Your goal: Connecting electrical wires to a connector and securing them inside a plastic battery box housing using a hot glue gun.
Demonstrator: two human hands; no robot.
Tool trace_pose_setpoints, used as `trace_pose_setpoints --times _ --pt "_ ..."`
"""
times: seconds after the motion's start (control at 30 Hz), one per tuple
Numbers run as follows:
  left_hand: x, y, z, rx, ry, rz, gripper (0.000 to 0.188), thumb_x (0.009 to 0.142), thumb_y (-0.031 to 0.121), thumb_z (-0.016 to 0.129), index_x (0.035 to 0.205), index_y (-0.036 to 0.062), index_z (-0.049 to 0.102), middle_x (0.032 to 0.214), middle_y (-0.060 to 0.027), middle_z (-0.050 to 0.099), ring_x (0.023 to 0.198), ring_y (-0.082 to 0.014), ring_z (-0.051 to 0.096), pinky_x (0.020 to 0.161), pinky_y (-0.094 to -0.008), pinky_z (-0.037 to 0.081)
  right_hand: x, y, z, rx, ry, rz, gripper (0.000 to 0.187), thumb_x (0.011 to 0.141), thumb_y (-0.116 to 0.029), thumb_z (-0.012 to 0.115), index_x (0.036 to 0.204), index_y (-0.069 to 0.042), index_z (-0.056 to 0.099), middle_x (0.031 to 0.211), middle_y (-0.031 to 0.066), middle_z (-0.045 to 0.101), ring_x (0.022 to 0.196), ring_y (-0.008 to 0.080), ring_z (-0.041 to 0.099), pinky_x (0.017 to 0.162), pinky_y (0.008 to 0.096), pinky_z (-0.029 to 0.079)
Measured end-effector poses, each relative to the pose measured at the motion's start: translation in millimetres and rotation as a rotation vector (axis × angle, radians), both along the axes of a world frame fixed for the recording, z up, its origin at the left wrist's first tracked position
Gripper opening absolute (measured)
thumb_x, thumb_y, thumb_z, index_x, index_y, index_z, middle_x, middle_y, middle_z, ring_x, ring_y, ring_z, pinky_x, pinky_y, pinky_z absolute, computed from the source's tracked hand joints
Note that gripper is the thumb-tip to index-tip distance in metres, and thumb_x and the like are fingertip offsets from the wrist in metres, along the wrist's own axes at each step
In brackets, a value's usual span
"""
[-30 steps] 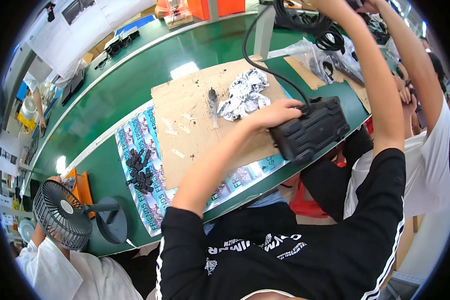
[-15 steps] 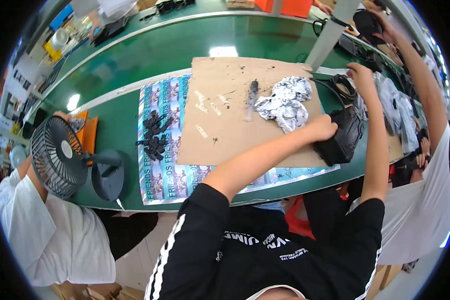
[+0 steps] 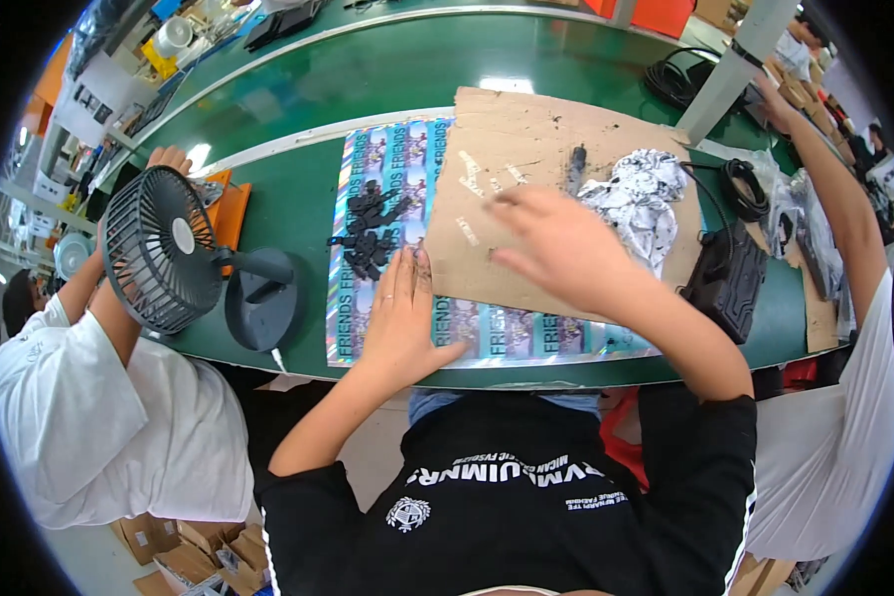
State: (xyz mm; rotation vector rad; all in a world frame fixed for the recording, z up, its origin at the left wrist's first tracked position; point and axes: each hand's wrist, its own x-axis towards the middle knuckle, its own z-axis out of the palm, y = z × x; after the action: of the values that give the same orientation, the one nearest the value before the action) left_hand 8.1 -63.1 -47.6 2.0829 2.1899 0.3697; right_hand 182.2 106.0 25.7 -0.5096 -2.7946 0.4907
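My left hand [image 3: 399,323] lies flat with fingers stretched on the shiny patterned sheet [image 3: 343,333]. Its fingertips are beside a pile of small black pieces [image 3: 370,233], and there are dark smudges on one finger. Over the cardboard sheet [image 3: 487,268] hovers my right hand [image 3: 566,243], slightly blurred, fingers apart and nothing visible in it. Beyond that hand, a crumpled black-stained white cloth [image 3: 651,189] and a dark-tipped slim tool [image 3: 576,169] rest on the cardboard. To the right sits a ribbed black box-shaped device [image 3: 730,283] with a cord.
A dark desk fan [image 3: 164,248] stands at the left by an orange holder [image 3: 230,214]. A coiled black cable [image 3: 745,189] and clear plastic bags [image 3: 790,214] lie at the right. A grey post [image 3: 740,74] rises behind them. Co-workers sit on both sides.
My left hand has left the black device and come down on the patterned sheet. My right hand has moved left from beside the coiled cable to above the cardboard. The view has shifted.
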Motion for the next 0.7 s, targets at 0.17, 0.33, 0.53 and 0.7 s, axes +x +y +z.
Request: trace_pose_setpoints --times 0.17,0.33,0.53,0.7 --pt "-5 -7 -18 0.065 0.017 -0.001 0.114 0.067 0.052 0.071 0.138 -0.0156 0.014 0.144 -0.0340 0.017 0.136 -0.0442 0.016 0.111 -0.0478 0.015 -42 -5 -91 0.211 -0.015 0.090 0.064 0.087 -0.041 0.054 0.137 -0.005 0.038 0.146 0.0135 0.030 0.136 0.0325 0.024 0.109 0.0447 0.025" --pt "-11 -10 -23 0.119 -0.057 0.013 0.113 0.067 0.052 0.071 0.137 -0.0169 0.016 0.144 -0.0338 0.018 0.136 -0.0440 0.016 0.111 -0.0479 0.016 -30 -14 -99 0.207 -0.040 0.117 0.074 0.085 -0.051 0.052 0.141 -0.006 0.033 0.148 0.0132 0.027 0.138 0.0333 0.020 0.110 0.0506 0.021" --pt "-11 -10 -22 0.141 -0.025 -0.004 0.111 0.067 0.053 0.071 0.136 -0.0168 0.018 0.143 -0.0342 0.019 0.136 -0.0443 0.017 0.111 -0.0478 0.015 -6 -27 -90 0.223 -0.135 0.106 0.075 0.086 -0.046 0.051 0.143 -0.005 0.026 0.150 0.0138 0.022 0.140 0.0339 0.015 0.111 0.0514 0.018" --pt "-9 -12 -25 0.168 0.033 -0.049 0.110 0.068 0.054 0.070 0.137 -0.0154 0.019 0.142 -0.0346 0.020 0.135 -0.0449 0.018 0.111 -0.0477 0.015 4 -31 -95 0.198 -0.135 0.152 0.074 0.087 -0.047 0.048 0.142 -0.002 0.027 0.150 0.0157 0.023 0.139 0.0364 0.016 0.111 0.0506 0.019"
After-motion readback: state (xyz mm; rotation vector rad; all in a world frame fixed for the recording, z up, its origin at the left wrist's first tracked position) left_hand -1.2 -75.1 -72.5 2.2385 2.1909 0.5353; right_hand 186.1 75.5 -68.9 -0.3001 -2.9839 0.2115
